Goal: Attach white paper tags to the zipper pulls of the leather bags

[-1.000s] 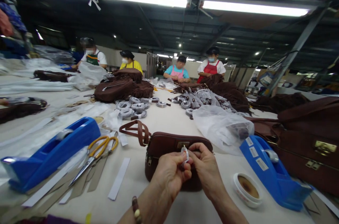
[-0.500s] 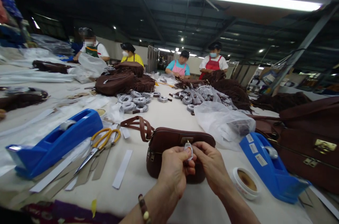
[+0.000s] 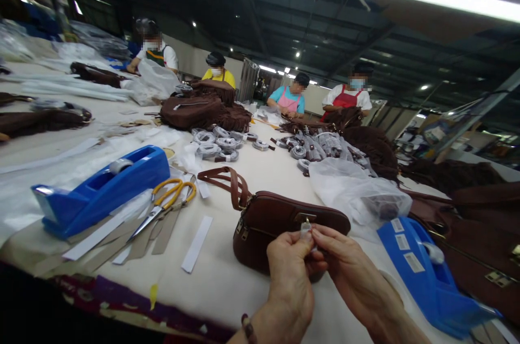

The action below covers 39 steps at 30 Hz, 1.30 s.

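Handwork at brown bag [image 3: 266, 225] front

Left hand [image 3: 289, 268] and right hand [image 3: 343, 253] pinch a small white wrapping [image 3: 305, 228] between nearly closed fingers, beside the bag's metal fitting [image 3: 301, 217]; the bag sits on the bench [image 3: 276, 170]. The step looks like covering the fitting; next calls for a snug, even pinch.

"What lies toward the near edge of the broad white table [image 3: 280, 179]?"

"A rounded brown leather handbag [image 3: 268, 219]."

"And to its left?"

"A flat white paper strip [image 3: 197, 245], then yellow-handled steel scissors [image 3: 150, 219] on flat beige strips [image 3: 163, 239], then a long blue plastic tape dispenser [image 3: 101, 194]."

"To its right?"

"A second blue plastic tape dispenser [image 3: 428, 285], with crumpled translucent plastic sheeting [image 3: 345, 189] behind."
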Tool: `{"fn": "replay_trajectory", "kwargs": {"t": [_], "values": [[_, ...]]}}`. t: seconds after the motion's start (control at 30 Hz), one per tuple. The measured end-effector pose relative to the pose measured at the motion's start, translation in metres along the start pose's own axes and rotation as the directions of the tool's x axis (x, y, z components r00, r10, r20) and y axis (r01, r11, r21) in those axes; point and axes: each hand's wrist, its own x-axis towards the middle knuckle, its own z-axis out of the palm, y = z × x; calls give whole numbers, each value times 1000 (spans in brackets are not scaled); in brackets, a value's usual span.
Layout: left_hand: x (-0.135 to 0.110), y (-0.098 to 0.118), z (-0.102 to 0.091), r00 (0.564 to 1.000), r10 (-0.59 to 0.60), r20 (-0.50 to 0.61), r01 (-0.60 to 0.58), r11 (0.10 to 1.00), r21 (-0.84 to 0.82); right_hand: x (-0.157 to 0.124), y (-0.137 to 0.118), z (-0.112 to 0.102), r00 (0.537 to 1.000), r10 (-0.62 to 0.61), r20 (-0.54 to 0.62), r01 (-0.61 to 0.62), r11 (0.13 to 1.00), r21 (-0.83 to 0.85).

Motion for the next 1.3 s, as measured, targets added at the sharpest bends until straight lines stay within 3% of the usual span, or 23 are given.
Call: {"fn": "replay_trajectory", "kwargs": {"t": [0.27, 0.57, 0.67, 0.77, 0.83, 0.87, 0.93, 1.0, 1.03, 1.07, 1.1, 1.17, 1.3], "values": [[-1, -4, -6, 997, 74, -8, -74, 994, -77, 4, 2, 2, 993, 115, 5, -114, 980, 164], [6, -9, -8, 981, 193, 8, -192, 980, -57, 10, 8, 3, 995, 91, -49, -75, 960, 270], [6, -10, -11, 963, 268, 23, -268, 963, 32, 11, 12, 3, 995, 74, -71, -50, 952, 302], [8, -13, -19, 914, 400, 63, -402, 877, 263, 11, 16, 3, 993, 64, -94, -30, 943, 332], [10, -14, -26, 821, 547, 164, -558, 707, 434, 11, 19, 2, 994, 54, -97, -18, 938, 346], [11, -14, -29, 731, 635, 249, -661, 570, 489, 12, 20, 2, 994, 46, -96, -9, 935, 354], [16, -14, -35, 480, 757, 443, -827, 221, 517, 12, 22, 2, 995, 34, -95, 4, 928, 372], [20, -13, -40, 226, 760, 610, -869, -126, 479, 13, 23, 1, 994, 43, -102, 0, 921, 389], [23, -12, -42, 139, 732, 667, -853, -254, 456, 13, 23, 1, 993, 54, -104, -8, 919, 394], [25, -11, -44, 82, 697, 712, -833, -345, 433, 13, 23, 1, 992, 70, -103, -23, 916, 401], [27, -10, -45, 40, 664, 747, -817, -408, 406, 13, 23, 1, 991, 85, -104, -35, 912, 409], [30, -8, -46, -1, 613, 790, -801, -474, 367, 14, 23, 1, 988, 104, -112, -46, 902, 429], [33, -1, -44, 3, 524, 852, -785, -526, 326, 18, 22, 3, 984, 125, -127, -56, 893, 446]]}}
